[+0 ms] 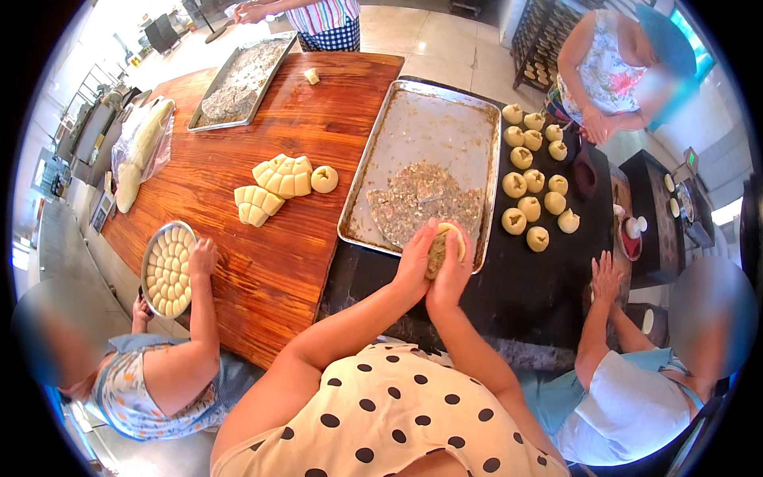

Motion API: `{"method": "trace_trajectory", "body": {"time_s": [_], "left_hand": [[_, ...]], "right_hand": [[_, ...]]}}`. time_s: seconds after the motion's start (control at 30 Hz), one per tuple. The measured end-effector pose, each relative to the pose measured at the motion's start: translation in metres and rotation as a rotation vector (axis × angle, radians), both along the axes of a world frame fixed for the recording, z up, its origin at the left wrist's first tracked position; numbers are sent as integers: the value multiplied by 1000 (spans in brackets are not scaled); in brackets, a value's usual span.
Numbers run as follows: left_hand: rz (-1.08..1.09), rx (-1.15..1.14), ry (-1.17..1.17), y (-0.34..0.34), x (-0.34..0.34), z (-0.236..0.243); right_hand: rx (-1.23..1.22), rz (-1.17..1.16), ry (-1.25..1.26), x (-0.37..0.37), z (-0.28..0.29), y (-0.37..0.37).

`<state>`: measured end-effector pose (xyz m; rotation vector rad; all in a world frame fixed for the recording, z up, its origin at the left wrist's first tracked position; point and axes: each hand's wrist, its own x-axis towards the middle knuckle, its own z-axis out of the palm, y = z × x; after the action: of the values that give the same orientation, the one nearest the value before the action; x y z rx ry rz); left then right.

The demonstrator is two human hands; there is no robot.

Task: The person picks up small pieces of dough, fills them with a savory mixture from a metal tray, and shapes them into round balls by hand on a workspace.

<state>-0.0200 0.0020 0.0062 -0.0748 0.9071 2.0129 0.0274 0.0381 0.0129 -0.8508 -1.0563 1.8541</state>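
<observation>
My left hand [417,262] and my right hand [447,282] are cupped around a round of pale dough [449,230] with greyish-brown filling [437,253] on it, just over the near right part of a large metal tray [389,131]. A flattened mound of chopped filling [405,199] lies in that tray. Right of the tray, several filled dough balls [536,238] with pinched tops stand on the black worktop [461,310]. To the left, cut dough pieces [280,175] and a single dough round [324,179] rest on the wooden table [262,278].
Co-workers' hands hold a round pan of dough pieces [167,266] at lower left. Another worker's hand [604,274] is beside the black worktop's right edge; people [596,63] also stand at the far side. A second tray [238,79] and a dough log [139,159] lie on the wood.
</observation>
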Motion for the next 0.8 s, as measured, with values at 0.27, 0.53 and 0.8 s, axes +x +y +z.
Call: {"method": "trace_trajectory", "body": {"time_s": [0.27, 0.53, 0.8], "left_hand": [[134, -15, -86, -4, 4, 17], [74, -94, 40, -2, 4, 28], [73, -68, 55, 3, 5, 28]], "right_hand": [[502, 62, -199, -4, -14, 5], [373, -4, -49, -3, 13, -1], [559, -3, -116, 0, 10, 7]]}}
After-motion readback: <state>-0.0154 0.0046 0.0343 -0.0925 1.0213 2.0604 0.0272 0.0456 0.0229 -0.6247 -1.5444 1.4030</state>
